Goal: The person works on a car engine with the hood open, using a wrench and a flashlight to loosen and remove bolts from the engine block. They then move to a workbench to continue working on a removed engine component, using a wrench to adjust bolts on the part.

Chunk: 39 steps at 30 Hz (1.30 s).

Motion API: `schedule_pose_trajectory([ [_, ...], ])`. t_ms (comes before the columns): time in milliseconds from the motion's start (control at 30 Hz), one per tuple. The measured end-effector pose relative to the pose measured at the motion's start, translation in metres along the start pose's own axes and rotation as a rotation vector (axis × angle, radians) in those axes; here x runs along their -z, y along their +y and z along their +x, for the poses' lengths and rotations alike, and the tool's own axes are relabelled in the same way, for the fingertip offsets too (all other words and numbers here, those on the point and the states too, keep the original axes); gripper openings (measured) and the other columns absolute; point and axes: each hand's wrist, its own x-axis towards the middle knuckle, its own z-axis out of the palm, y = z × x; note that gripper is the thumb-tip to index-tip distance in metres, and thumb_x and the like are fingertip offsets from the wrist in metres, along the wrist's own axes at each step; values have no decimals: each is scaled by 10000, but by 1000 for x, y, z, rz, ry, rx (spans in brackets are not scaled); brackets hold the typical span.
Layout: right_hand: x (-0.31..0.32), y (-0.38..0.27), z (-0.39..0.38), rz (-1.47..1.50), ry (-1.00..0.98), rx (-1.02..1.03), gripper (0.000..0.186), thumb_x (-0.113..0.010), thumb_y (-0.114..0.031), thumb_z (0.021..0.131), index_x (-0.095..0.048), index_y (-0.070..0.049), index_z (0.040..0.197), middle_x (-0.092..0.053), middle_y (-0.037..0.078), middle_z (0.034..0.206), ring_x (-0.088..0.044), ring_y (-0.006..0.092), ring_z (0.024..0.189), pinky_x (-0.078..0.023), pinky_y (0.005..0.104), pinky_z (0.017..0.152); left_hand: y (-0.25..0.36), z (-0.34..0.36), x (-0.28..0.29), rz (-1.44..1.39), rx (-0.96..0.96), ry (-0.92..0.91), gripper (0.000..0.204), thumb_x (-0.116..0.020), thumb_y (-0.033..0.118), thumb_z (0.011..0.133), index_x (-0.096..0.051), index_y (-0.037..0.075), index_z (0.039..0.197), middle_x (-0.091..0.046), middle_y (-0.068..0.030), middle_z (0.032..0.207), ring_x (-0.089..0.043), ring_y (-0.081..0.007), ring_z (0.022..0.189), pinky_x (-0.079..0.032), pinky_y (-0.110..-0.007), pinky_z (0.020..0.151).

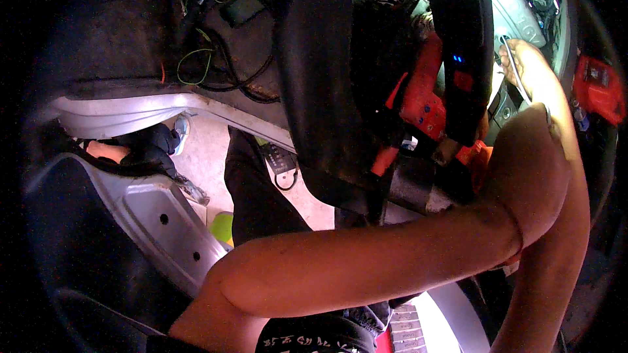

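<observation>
A slim, shiny metal rod (pixel 516 73) slants down from a hole in the pale engine cover (pixel 517 10), at the upper right. My left hand (pixel 531 147), its arm reaching across from the lower left, is closed around the rod's lower part. A bit of metal (pixel 549 115) shows beside that fist. Higher up, my right hand (pixel 528 59) has its fingers curled at the rod's upper end, close against the cover. My left fist covers part of the rod, so its full shape cannot be made out.
A black lamp-like device (pixel 461 39) with blue lights stands left of my hands, by a red tool (pixel 424 101). A red case (pixel 598 88) lies far right. Loose wires (pixel 209 68) hang upper left. Below the white body edge (pixel 131 112) show another person's shoe (pixel 182 132) and a black box (pixel 281 162).
</observation>
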Motion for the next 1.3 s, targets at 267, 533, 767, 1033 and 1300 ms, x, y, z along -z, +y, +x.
schedule_pose_trajectory([
  [267, 5, -1, 12, 3, 43, -45, 237, -451, -258, 988, -596, -70, 982, -672, 43, 847, -614, 124, 668, -557, 305, 583, 37, -1, 64, -287, 364, -270, 184, -505, 129, 955, -554, -47, 926, -591, -276, 789, -595, -458, 815, -452, -498, 726],
  [533, 8, 7, 28, 33, 61, -1, 264, -430, -270, 1001, -568, -55, 1067, -669, 73, 1000, -625, 150, 742, -562, 319, 632, 28, -11, 60, -327, 355, -265, 177, -487, 114, 959, -541, -54, 943, -589, -288, 806, -597, -462, 809, -456, -498, 711],
  [767, 8, 2, 23, 85, 65, -49, 286, -426, -284, 1008, -550, -32, 1062, -689, 96, 925, -661, 161, 676, -578, 308, 607, 30, -19, 59, -357, 399, -351, 169, -444, 81, 960, -508, -73, 981, -590, -278, 807, -599, -442, 806, -458, -461, 710],
  [1033, 4, 1, 15, 31, 44, -18, 316, -458, -304, 1002, -552, -25, 1116, -676, 84, 888, -666, 152, 696, -573, 299, 596, 31, -23, 64, -373, 390, -352, 170, -438, 83, 968, -491, -76, 997, -573, -279, 780, -586, -447, 784, -437, -480, 686],
  [1300, 6, 0, 24, 47, 57, -95, 382, -539, -383, 957, -563, -28, 1097, -674, 61, 894, -675, 152, 736, -574, 305, 632, 38, -30, 74, -439, 457, -494, 202, -439, 90, 971, -477, -87, 1060, -570, -298, 797, -596, -465, 819, -454, -492, 723],
])
